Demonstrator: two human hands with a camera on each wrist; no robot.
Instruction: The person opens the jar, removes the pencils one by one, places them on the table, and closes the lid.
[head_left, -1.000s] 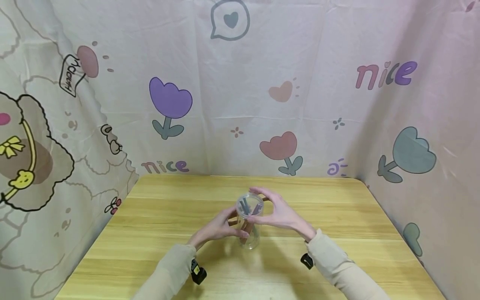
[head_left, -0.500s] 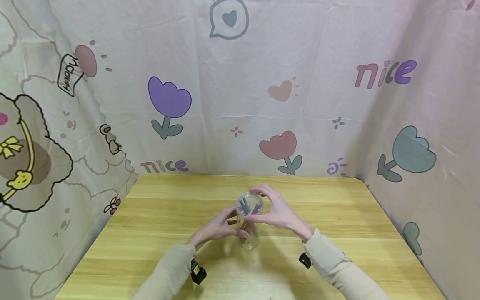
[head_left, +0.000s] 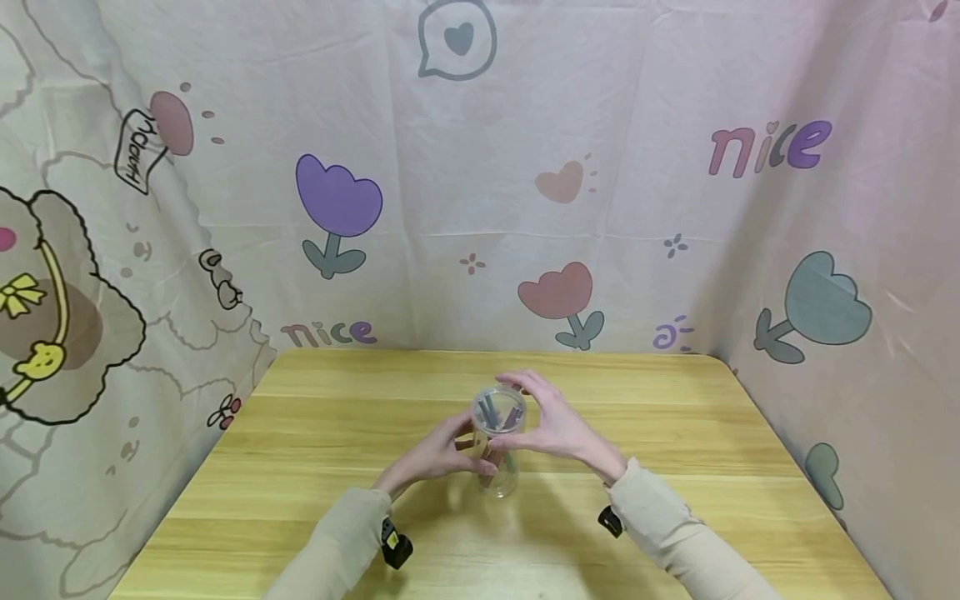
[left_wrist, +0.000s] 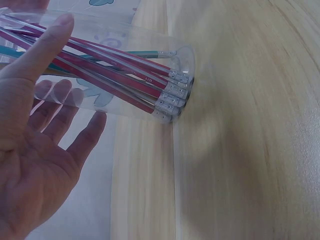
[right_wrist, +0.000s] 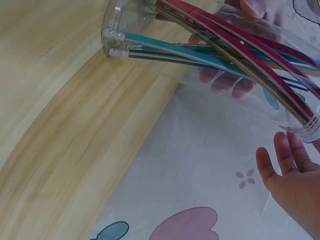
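Left hand (head_left: 441, 452) grips the clear jar (head_left: 510, 479) of pencils (left_wrist: 125, 82); right hand (head_left: 553, 423), fingers curved wide, holds its top.

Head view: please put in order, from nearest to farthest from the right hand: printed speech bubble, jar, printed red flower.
1. Jar: at the right hand, just to its left.
2. Red flower: low on the back curtain.
3. Speech bubble: high on the same curtain, farther left.
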